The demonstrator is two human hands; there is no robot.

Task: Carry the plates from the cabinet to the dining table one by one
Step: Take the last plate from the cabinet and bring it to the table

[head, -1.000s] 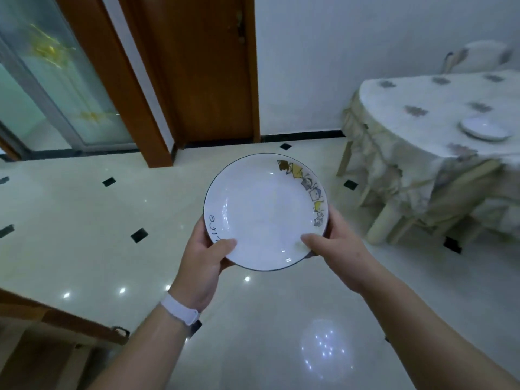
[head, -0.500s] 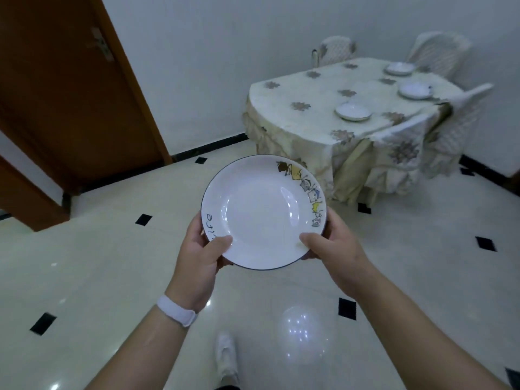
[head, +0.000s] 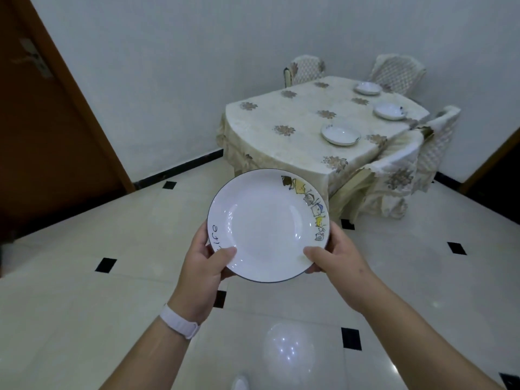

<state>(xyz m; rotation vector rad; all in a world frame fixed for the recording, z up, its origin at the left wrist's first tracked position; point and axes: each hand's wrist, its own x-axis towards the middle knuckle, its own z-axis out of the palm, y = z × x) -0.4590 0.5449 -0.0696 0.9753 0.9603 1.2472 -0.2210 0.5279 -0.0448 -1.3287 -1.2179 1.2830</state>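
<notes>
Left hand (head: 204,266): gripping the near-left edge of the round white ceramic plate with a thin dark rim (head: 267,223), thumb on top, fingers hidden underneath.
Right hand (head: 336,258): same deal on the near-right edge, thumb pressed on the rim.
Plate: held roughly level in mid-air over the floor, well short of the table, so it's mid-carry.
Wrist: a white band (head: 180,323) on the left one.
Floor: glossy cream tiles with little black diamond insets (head: 84,277). Looks slick, honestly.
Table: the dining table under a cream cloth with brown flower prints (head: 284,116) sits ahead and to the right, with three similar white plates (head: 340,134) already on it.
Doing it right: I'd keep both hands on, keep the plate flat, take steady steps on that shiny tile, and aim for the bare stretch of cloth on the near-left side, away from the other plates.
Writing: dark handwritten letters on the plate's left rim, upside down from here and partly under the thumb. Maybe "life", but I can't swear to it. Cartoon figures run along the right rim, and I see no brand.
</notes>
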